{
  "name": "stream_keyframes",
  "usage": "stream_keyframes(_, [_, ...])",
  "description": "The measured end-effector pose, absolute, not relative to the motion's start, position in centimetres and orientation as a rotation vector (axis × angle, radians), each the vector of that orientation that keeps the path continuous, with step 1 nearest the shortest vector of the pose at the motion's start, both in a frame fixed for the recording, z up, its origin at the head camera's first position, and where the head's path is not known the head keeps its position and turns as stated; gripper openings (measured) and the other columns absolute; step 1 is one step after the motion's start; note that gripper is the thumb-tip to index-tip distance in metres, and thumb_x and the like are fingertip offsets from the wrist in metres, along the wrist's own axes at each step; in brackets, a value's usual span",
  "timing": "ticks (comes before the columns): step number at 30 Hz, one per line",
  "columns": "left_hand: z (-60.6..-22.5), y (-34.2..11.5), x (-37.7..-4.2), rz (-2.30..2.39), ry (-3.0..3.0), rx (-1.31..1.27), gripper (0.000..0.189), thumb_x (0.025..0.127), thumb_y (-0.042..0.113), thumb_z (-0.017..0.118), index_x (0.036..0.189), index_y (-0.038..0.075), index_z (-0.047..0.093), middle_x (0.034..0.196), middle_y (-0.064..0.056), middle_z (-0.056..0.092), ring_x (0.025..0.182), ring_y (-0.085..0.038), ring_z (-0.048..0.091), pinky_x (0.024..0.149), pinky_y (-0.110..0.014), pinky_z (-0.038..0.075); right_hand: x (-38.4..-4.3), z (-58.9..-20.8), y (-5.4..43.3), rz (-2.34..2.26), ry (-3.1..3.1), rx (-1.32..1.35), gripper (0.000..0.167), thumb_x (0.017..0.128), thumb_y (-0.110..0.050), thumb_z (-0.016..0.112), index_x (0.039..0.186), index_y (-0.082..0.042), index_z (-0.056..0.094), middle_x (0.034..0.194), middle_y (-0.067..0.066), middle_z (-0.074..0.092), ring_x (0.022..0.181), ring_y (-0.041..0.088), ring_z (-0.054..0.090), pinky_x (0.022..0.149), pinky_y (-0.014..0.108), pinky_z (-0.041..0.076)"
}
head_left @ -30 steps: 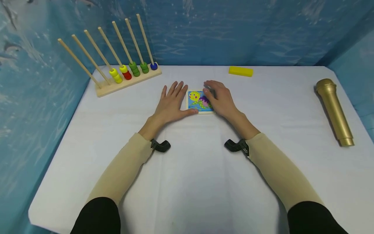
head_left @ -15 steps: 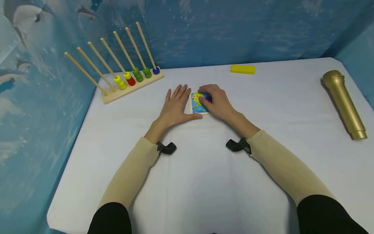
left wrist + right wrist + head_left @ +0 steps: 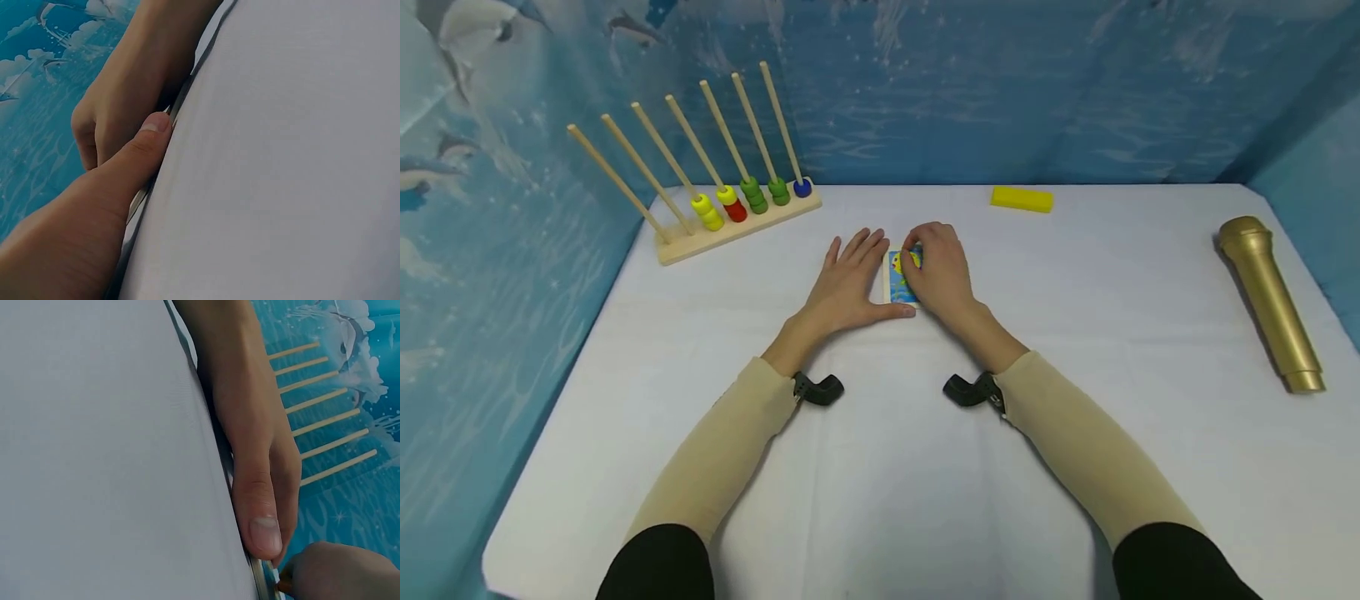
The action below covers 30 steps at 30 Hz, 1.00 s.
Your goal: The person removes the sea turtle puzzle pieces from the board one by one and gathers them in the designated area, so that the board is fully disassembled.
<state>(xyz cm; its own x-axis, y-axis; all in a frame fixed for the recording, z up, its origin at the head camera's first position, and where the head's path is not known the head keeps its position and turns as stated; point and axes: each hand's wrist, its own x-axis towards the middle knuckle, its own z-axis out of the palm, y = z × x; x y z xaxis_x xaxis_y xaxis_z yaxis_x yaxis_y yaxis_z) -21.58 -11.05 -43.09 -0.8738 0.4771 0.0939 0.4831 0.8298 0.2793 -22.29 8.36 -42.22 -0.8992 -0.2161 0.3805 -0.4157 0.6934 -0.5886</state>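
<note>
A small wooden picture puzzle [image 3: 895, 287] with a pale border lies on the white table in the head view, showing blue water and part of a yellow cartoon creature. My left hand [image 3: 846, 287] rests flat beside it, fingers extended along its left side and thumb along its near edge. My right hand [image 3: 943, 271] covers the puzzle's right part. Its thumb and index finger are curled in a pinch at the yellow figure. In the right wrist view, the right hand [image 3: 340, 572] meets the puzzle's edge [image 3: 267, 578] close to the left thumb. The right palm hides much of the picture.
A wooden bead abacus [image 3: 741, 225] with upright rods and coloured beads stands at the back left. A yellow block [image 3: 1022, 199] lies near the back edge. On the right is a gold cylindrical microphone-like object [image 3: 1270, 304]. Blue sea-patterned cloth [image 3: 1000, 92] hangs behind the table.
My right hand has moved left across the puzzle and hides more of its picture, its fingers now closer together. My left hand keeps its place beside the puzzle. The head view has shifted slightly.
</note>
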Motion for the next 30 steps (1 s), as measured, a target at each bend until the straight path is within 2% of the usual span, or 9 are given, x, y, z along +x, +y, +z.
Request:
stream_keyframes(5, [-43.21,-10.46,-21.66,-0.491,-2.988,-0.783,0.12,0.082,0.085,0.064,0.169,0.012,0.025,0.177,-0.005,0.02,0.166,-0.024,0.008,0.132,-0.058,0.0,-22.38,-42.11,8.66,1.013,-2.614,0.501,0.012,0.095,-0.001,0.065,0.103,0.002,0.072,0.119,0.019,0.07,0.121,0.035,0.059,0.112,0.047,0.047])
stream_keyframes(12, [-42.87,-10.44,-21.55,-0.47,-3.002,-0.759,0.119,0.082,0.085,0.064,0.168,0.013,0.026,0.177,-0.004,0.021,0.166,-0.024,0.008,0.132,-0.057,-0.001,-22.73,-42.06,8.6,0.93,-2.7,0.516,0.021,0.096,0.009,0.053,0.108,0.004,0.068,0.122,0.019,0.061,0.12,0.034,0.053,0.108,0.044,0.047])
stream_keyframes(18, [-42.73,-10.84,-21.32,-0.446,-3.017,-0.756,0.119,0.081,0.085,0.064,0.168,0.013,0.027,0.177,-0.004,0.02,0.166,-0.024,0.008,0.132,-0.056,-0.001,-22.49,-42.03,8.01,0.696,-2.775,0.523,0.018,0.098,0.008,0.056,0.112,0.002,0.067,0.122,0.018,0.057,0.117,0.035,0.048,0.093,0.047,0.046])
stream_keyframes(20, [-42.7,-10.94,-21.3,-0.45,-3.018,-0.753,0.119,0.081,0.085,0.065,0.168,0.013,0.026,0.177,-0.003,0.02,0.166,-0.023,0.008,0.132,-0.056,-0.002,-22.54,-42.09,7.91,0.673,-2.769,0.521,0.018,0.098,0.008,0.056,0.112,0.002,0.067,0.12,0.017,0.057,0.115,0.035,0.048,0.093,0.047,0.046])
stream_keyframes(27, [-42.68,-11.06,-21.4,-0.455,-3.016,-0.764,0.119,0.081,0.085,0.065,0.168,0.013,0.027,0.177,-0.004,0.021,0.166,-0.024,0.008,0.132,-0.056,-0.001,-22.71,-42.5,7.92,0.722,-2.693,0.577,0.02,0.099,0.01,0.055,0.097,0.002,0.073,0.116,0.018,0.06,0.111,0.036,0.051,0.093,0.047,0.048])
stream_keyframes(30, [-42.71,-11.06,-21.48,-0.457,-3.016,-0.768,0.119,0.081,0.085,0.065,0.168,0.013,0.026,0.177,-0.004,0.021,0.165,-0.024,0.009,0.132,-0.056,-0.001,-22.7,-42.58,7.96,0.785,-2.665,0.586,0.02,0.099,0.01,0.055,0.097,0.002,0.073,0.114,0.019,0.06,0.11,0.037,0.052,0.095,0.047,0.049])
